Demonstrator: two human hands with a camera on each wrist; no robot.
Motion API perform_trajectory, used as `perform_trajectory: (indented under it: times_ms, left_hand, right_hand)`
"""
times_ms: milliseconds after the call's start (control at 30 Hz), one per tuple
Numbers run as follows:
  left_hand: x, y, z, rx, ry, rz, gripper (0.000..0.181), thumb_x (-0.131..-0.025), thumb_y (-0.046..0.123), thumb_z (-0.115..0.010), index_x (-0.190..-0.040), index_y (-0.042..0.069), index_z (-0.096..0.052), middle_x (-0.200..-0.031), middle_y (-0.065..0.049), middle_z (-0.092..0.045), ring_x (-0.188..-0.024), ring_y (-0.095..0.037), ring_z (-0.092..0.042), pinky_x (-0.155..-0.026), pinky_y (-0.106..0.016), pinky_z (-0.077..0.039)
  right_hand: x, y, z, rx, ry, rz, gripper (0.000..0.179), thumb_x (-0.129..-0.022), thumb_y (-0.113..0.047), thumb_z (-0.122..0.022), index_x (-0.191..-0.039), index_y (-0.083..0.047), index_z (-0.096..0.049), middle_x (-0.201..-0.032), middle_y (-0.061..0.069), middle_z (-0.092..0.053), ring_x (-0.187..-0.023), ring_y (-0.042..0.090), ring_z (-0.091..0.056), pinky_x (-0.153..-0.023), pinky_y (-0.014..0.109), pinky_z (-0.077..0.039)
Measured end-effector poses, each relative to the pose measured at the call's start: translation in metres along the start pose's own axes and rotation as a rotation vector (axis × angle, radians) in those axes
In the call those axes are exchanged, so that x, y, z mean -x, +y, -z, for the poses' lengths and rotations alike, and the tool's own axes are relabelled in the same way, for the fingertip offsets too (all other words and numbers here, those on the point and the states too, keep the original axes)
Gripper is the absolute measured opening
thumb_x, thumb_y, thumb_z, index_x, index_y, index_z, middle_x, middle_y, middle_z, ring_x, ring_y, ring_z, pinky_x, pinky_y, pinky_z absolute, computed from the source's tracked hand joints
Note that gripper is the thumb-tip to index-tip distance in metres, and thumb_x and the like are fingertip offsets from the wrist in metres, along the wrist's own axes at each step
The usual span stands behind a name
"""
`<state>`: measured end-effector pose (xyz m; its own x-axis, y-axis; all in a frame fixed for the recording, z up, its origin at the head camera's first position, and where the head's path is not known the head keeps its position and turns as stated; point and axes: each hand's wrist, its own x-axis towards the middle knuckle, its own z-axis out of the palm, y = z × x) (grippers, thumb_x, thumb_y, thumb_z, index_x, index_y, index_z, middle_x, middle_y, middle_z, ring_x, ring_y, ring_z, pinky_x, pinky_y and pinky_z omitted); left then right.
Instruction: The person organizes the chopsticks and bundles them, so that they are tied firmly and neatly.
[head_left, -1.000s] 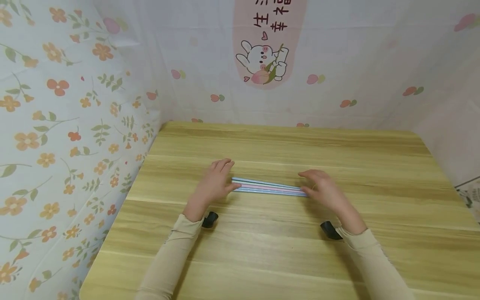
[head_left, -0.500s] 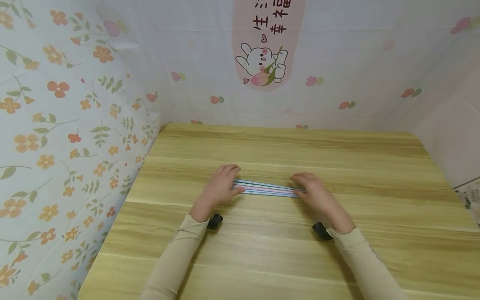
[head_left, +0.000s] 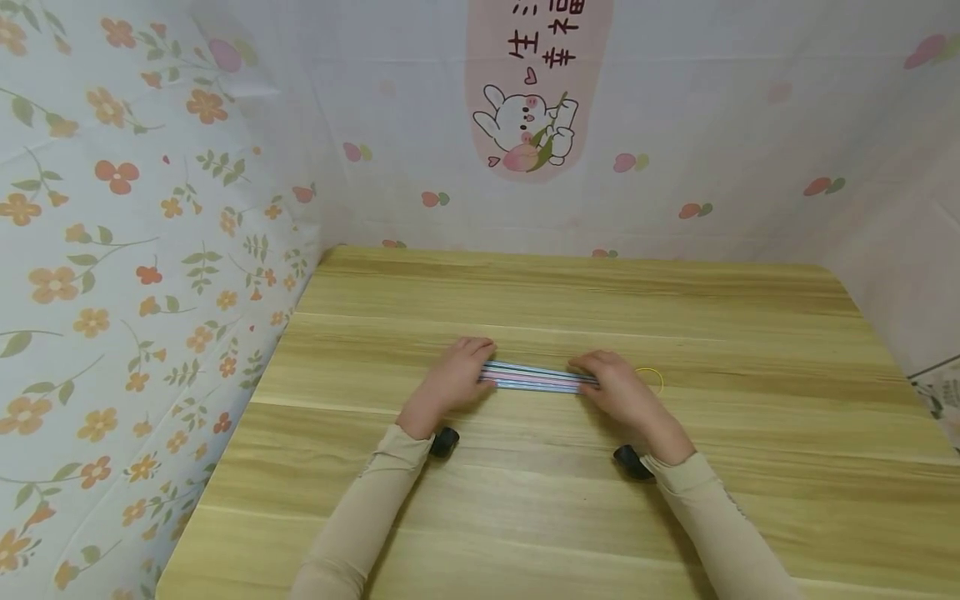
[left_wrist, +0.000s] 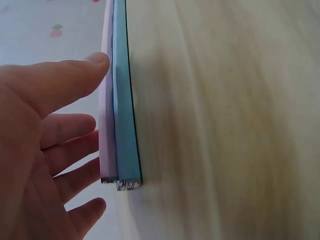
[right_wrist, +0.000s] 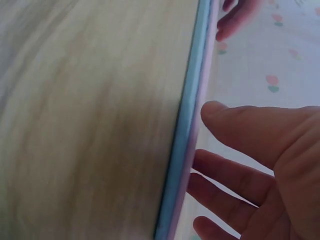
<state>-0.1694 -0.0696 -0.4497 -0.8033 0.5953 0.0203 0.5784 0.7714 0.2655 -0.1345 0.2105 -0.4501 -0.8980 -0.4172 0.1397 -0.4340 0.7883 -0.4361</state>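
Head view | our left hand (head_left: 456, 379) and right hand (head_left: 619, 392) have drawn inward over the sticks (head_left: 536, 378), mid-frame | both grips relaxed, wide | yellow loop (head_left: 650, 369) exposed, centre-right | likely steadies them

Head view, upper margin: Chinese characters (head_left: 523, 44) in dark red on the pink panel (head_left: 489, 50) of the back curtain (head_left: 705, 108). Left column, 生, with a second character cut off above; right column, 幸, below a partly cropped 福. Marks (head_left: 947, 392) at far right: illegible.
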Motion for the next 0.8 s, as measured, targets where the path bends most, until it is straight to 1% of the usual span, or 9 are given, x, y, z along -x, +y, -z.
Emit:
perform_trajectory:
  times_ms: [100, 233, 333, 433, 567, 700, 800]
  left_hand:
    - [-0.0015, 0.0016, -0.0039, -0.02, -0.012, -0.003, 0.059, -0.088, 0.032, -0.068, -0.134, 0.0, -0.05, -0.139, -0.012, -0.049, -0.129, -0.029, -0.044, -0.111, -0.037, -0.03]
    - [-0.0031, 0.0034, -0.0064, -0.029, -0.003, -0.008, 0.056, -0.086, 0.029, -0.071, -0.131, 0.001, -0.052, -0.134, -0.011, -0.052, -0.125, -0.028, -0.047, -0.107, -0.037, -0.036]
    - [-0.0036, 0.0048, -0.0057, -0.024, 0.019, -0.019, 0.052, -0.085, 0.026, -0.073, -0.127, 0.001, -0.056, -0.127, -0.011, -0.054, -0.118, -0.027, -0.05, -0.101, -0.038, -0.04]
    - [-0.0041, 0.0061, -0.0043, -0.039, 0.023, -0.035, 0.047, -0.085, 0.025, -0.074, -0.124, 0.003, -0.059, -0.119, -0.009, -0.056, -0.11, -0.026, -0.052, -0.095, -0.036, -0.043]
    - [-0.0046, 0.0076, -0.0022, -0.053, 0.023, -0.044, 0.043, -0.083, 0.025, -0.075, -0.119, 0.004, -0.063, -0.111, -0.008, -0.057, -0.104, -0.025, -0.052, -0.09, -0.036, -0.045]
    - [-0.0055, 0.0083, -0.0013, -0.056, 0.012, -0.036, 0.036, -0.083, 0.024, -0.075, -0.113, 0.006, -0.065, -0.109, -0.008, -0.057, -0.102, -0.025, -0.051, -0.087, -0.036, -0.045]
    - [-0.0059, 0.0089, -0.0025, -0.063, -0.002, -0.026, 0.03, -0.084, 0.023, -0.074, -0.108, 0.008, -0.067, -0.108, -0.007, -0.057, -0.1, -0.024, -0.05, -0.086, -0.035, -0.045]
  right_hand:
    - [-0.0006, -0.0005, -0.0025, 0.027, 0.006, 0.009, 0.036, -0.081, -0.004, -0.074, -0.115, 0.002, -0.064, -0.111, 0.018, -0.065, -0.106, 0.037, -0.059, -0.092, 0.05, -0.045]
    - [-0.0031, -0.0014, -0.0052, 0.062, 0.013, 0.016, 0.034, -0.08, -0.005, -0.075, -0.112, 0.001, -0.066, -0.107, 0.016, -0.065, -0.101, 0.034, -0.059, -0.089, 0.047, -0.047]
    - [-0.0046, -0.0016, -0.0071, 0.089, 0.023, 0.022, 0.032, -0.079, -0.004, -0.075, -0.11, 0.001, -0.067, -0.103, 0.015, -0.065, -0.097, 0.033, -0.059, -0.085, 0.047, -0.048]
    - [-0.0051, -0.0018, -0.0077, 0.104, 0.03, 0.023, 0.029, -0.079, -0.003, -0.075, -0.107, 0.001, -0.068, -0.099, 0.014, -0.064, -0.093, 0.032, -0.059, -0.082, 0.046, -0.048]
    - [-0.0054, -0.0017, -0.0079, 0.119, 0.03, 0.03, 0.027, -0.079, -0.003, -0.075, -0.105, 0.002, -0.069, -0.095, 0.013, -0.063, -0.089, 0.03, -0.059, -0.078, 0.044, -0.048]
    - [-0.0057, -0.0022, -0.0087, 0.13, 0.037, 0.044, 0.021, -0.079, -0.003, -0.075, -0.099, 0.002, -0.071, -0.089, 0.011, -0.061, -0.084, 0.027, -0.057, -0.075, 0.042, -0.047]
    - [-0.005, -0.0033, -0.0099, 0.125, 0.041, 0.038, 0.016, -0.079, -0.003, -0.075, -0.093, 0.001, -0.071, -0.085, 0.009, -0.059, -0.082, 0.026, -0.055, -0.073, 0.041, -0.047]
